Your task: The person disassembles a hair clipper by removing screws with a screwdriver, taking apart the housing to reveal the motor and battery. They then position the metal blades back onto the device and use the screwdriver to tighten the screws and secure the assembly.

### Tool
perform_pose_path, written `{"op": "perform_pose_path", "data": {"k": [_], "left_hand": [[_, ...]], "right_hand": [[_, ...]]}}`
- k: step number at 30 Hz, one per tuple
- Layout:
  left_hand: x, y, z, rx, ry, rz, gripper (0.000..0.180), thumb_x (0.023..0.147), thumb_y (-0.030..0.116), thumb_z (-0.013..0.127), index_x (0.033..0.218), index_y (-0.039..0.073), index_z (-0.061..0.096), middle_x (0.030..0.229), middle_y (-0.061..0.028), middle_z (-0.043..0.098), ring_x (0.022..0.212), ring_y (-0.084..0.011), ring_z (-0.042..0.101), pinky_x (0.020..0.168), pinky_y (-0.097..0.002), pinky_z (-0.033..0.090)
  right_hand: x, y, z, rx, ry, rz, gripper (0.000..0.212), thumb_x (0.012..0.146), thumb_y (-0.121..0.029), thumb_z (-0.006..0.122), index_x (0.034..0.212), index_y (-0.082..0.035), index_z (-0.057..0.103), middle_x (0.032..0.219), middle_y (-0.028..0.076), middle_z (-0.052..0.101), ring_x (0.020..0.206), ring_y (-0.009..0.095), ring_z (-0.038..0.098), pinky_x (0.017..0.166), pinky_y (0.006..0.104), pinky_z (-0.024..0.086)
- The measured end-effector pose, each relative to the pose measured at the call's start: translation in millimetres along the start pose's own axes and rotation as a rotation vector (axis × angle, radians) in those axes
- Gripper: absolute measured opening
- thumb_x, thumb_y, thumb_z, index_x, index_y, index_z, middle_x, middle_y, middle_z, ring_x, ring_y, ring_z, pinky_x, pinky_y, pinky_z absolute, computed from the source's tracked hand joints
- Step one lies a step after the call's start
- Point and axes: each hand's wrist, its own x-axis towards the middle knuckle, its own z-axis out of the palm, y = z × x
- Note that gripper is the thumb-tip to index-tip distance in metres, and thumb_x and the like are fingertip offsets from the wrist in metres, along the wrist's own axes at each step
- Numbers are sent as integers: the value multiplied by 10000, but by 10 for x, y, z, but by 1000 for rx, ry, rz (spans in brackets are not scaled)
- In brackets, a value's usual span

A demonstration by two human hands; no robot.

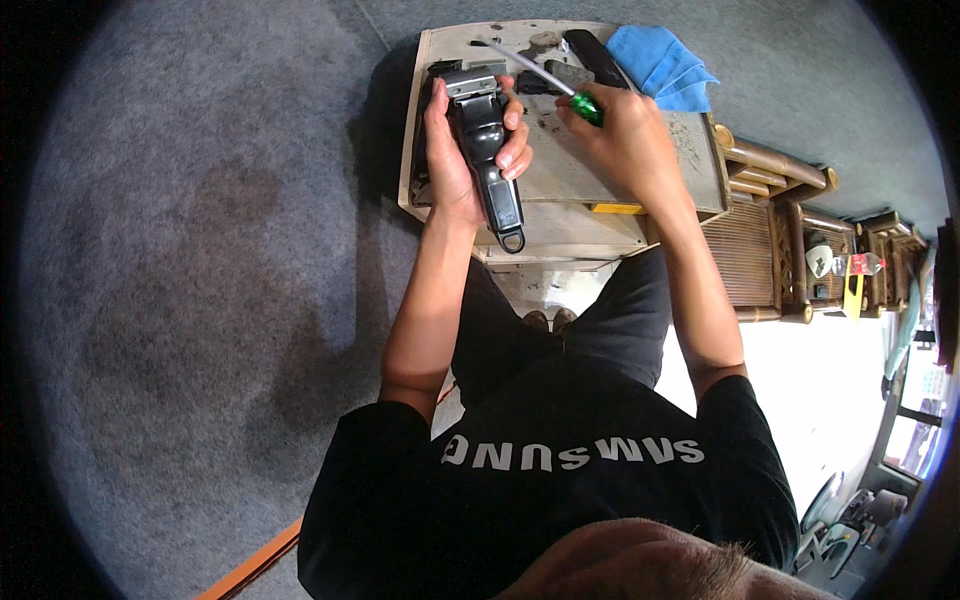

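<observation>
A black hair clipper (pixel 484 140) with a metal blade head lies in my left hand (pixel 455 160). My fingers wrap round its body, its blade end points away from me and its hanging loop hangs toward me. My right hand (pixel 630 140) grips a screwdriver (pixel 587 107) by its green handle. The screwdriver's long metal shaft slants to the far left over the table, and its tip is apart from the clipper. Both hands are above the small, stained white table (pixel 680 160).
On the table's far side lie a long black object (pixel 594 58), small dark parts (pixel 568 74) and a folded blue cloth (pixel 662 68). Something yellow (pixel 618 209) sits at the near edge. A bamboo bench (pixel 740 250) stands to the right, with a bottle (pixel 868 264) further along.
</observation>
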Motion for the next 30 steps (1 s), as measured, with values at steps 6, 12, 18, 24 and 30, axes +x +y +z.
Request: {"op": "perform_pose_path", "data": {"k": [6,12,18,24,30], "left_hand": [[-4,-5,-3,42,-16,22,715,1047,646,374,1350,11,506,911,-93,547,539,-142,497,443,-279,417],[-31,-1,21,32,-58,17,743,1049,660,358,1412,23,474,949,-97,523,544,-143,485,441,-273,423],[-37,-42,43,78,-114,-43,780,1032,703,341,1417,36,463,942,-89,514,536,-135,488,438,-266,426],[-91,-84,18,275,-110,-78,748,1030,704,335,1335,40,496,919,-88,554,534,-133,532,452,-261,435],[-105,-127,26,512,-51,-87,693,1076,613,355,1239,-21,582,831,-79,605,525,-123,552,494,-253,455]], "right_hand": [[137,61,153,-166,-157,-26,276,871,-294,740,943,-28,752,818,243,715,808,432,715,749,511,575],[149,72,219,-168,-142,-51,277,878,-300,734,958,-35,754,836,247,718,832,425,717,759,507,579],[228,139,76,181,67,74,281,897,-261,772,1040,-20,753,840,203,749,765,310,740,736,387,581],[59,-273,-227,720,3,121,216,942,-172,773,1060,9,757,896,49,764,827,74,682,763,262,546],[-79,-405,-216,735,-105,-84,198,957,-138,749,1076,20,738,750,58,716,674,91,694,655,241,524]]}}
